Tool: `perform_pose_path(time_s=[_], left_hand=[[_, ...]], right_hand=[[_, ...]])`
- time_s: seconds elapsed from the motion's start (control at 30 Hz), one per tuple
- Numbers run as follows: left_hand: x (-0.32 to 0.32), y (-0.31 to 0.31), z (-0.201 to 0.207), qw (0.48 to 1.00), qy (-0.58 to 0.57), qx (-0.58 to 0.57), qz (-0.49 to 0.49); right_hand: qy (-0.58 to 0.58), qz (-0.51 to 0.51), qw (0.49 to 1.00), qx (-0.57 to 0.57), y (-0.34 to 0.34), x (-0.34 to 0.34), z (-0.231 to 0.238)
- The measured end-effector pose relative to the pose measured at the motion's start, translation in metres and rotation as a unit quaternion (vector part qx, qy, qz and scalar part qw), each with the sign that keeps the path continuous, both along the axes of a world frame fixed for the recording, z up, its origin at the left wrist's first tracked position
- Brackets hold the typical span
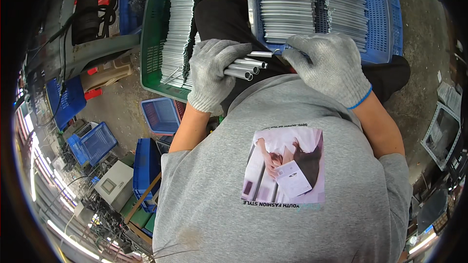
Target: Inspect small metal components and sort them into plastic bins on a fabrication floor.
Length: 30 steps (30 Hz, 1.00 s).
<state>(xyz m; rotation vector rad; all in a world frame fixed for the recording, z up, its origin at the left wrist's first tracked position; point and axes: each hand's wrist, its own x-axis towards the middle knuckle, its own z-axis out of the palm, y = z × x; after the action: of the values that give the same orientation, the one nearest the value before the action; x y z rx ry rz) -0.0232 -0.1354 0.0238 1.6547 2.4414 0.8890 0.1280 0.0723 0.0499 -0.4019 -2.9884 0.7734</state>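
Observation:
My left hand (214, 70), in a grey knit glove, is closed round several short silver metal tubes (248, 68). Their open ends point to the right. One tube (261, 54) sticks out above the others toward my right hand (326, 63). That hand wears a grey glove with a blue cuff edge, its fingers curled and thumb drawn in. At its fingertips, by the end of the upper tube, shows a small shiny curved bit (277, 51), too small to name. What lies inside the right fingers is hidden.
A green crate (148, 63) with stacked metal tubes stands beyond my left hand. Beyond my right hand, a blue crate (382, 14) holds two stacks of similar rods. Lower left are blue bins (161, 114) and a grey control box (113, 183). A metal frame (441, 136) lies at the right.

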Motion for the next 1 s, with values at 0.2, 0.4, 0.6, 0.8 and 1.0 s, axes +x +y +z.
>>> perform_pose_path(time_s=[0.2,0.4,0.6,0.8,1.0], left_hand=[[0.002,-0.002,-0.005,1.000,-0.012,0.019,-0.001],[0.001,-0.004,-0.006,1.000,0.017,0.020,0.007],[-0.002,-0.002,-0.003,0.999,-0.031,0.027,-0.012],[0.002,-0.001,-0.007,1.000,-0.011,0.028,-0.002],[0.003,0.005,-0.009,1.000,-0.006,0.028,0.010]], right_hand=[[-0.002,0.020,1.000,-0.015,-0.005,0.006,-0.011],[0.007,0.009,1.000,-0.024,-0.004,0.003,-0.002],[0.030,0.007,0.999,-0.023,0.001,0.002,-0.008],[-0.029,0.020,0.998,-0.047,-0.002,0.006,-0.013],[-0.028,-0.026,0.992,-0.120,0.006,0.005,-0.005]])
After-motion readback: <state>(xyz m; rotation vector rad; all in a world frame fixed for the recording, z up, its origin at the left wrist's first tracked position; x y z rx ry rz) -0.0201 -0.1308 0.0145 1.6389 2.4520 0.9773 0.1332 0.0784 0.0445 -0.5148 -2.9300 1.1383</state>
